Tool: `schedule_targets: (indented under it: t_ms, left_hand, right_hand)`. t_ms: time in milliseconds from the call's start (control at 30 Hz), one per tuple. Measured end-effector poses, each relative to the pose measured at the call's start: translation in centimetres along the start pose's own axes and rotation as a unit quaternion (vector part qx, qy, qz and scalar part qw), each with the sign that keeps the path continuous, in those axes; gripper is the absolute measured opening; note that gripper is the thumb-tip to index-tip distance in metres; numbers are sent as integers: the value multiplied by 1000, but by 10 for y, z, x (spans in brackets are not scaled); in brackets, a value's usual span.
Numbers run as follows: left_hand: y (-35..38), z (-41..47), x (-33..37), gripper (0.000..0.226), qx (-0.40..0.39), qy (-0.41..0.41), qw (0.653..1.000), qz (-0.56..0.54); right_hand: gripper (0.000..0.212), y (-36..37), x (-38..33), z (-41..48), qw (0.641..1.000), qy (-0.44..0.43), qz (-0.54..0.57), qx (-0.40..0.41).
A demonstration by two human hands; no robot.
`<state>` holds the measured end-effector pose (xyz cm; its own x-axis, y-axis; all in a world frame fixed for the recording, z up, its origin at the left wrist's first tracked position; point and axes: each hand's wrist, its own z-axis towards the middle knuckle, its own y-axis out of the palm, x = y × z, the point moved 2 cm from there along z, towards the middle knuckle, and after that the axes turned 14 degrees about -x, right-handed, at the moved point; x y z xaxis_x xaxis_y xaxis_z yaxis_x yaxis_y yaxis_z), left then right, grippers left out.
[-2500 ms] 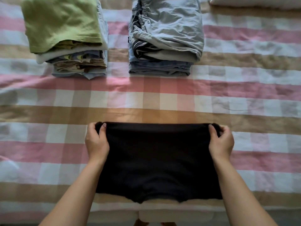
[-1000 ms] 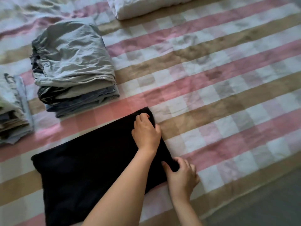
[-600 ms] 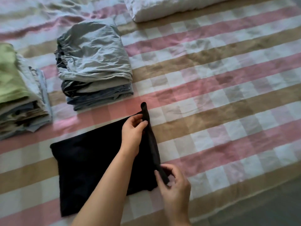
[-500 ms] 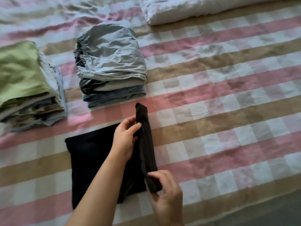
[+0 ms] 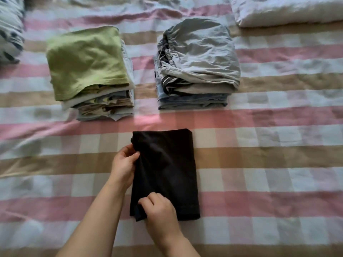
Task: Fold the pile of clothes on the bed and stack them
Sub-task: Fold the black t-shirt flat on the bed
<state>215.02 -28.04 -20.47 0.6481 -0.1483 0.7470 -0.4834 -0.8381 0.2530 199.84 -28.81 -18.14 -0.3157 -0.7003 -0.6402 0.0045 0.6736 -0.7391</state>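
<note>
A black garment (image 5: 170,169) lies folded into a narrow upright rectangle on the checked bedspread (image 5: 259,164), in the middle of the view. My left hand (image 5: 124,166) pinches its left edge near the top. My right hand (image 5: 159,210) pinches the lower left corner of the same garment. Behind it stand two stacks of folded clothes: one topped by a green piece (image 5: 87,62) at the left, and one topped by a pale grey-blue piece (image 5: 200,54) at the right.
A white pillow or folded quilt (image 5: 287,10) lies at the far right corner. A patterned blue-and-white cloth (image 5: 9,30) shows at the far left edge. The bedspread is wrinkled behind the stacks.
Both hands carried the garment's right edge over to the left, so it is now folded in half lengthwise. The view has swung back to face the two stacks.
</note>
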Motion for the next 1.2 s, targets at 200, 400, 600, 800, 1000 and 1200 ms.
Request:
schedule_targets:
  t_ms: [200,400,600,800,1000,1200]
  left_hand:
    - [-10,2,-11,16,63,38,997,-30]
    - [-18,-35,-37,24,25,-6,978,205]
    - [-16,-48,-49,23,3,15,960,279]
    - [-7,-51,-47,10,95,73,940,321]
    - [19,-30,-19,49,154,207,814,520]
    - [11,28,-27,53,19,102,627,772]
  right_hand:
    - [46,11,8,-1,989,7,12,-150]
    - [29,-7,15,-25,999,29,-17,32]
    - [67,-1,44,-39,954,253,-153,-56]
    - [71,-11,48,-42,954,263,-134,-57]
    - [51,-44,64,8,980,164,-115,-9]
    - [64,-38,115,69,965,165,-169,-118]
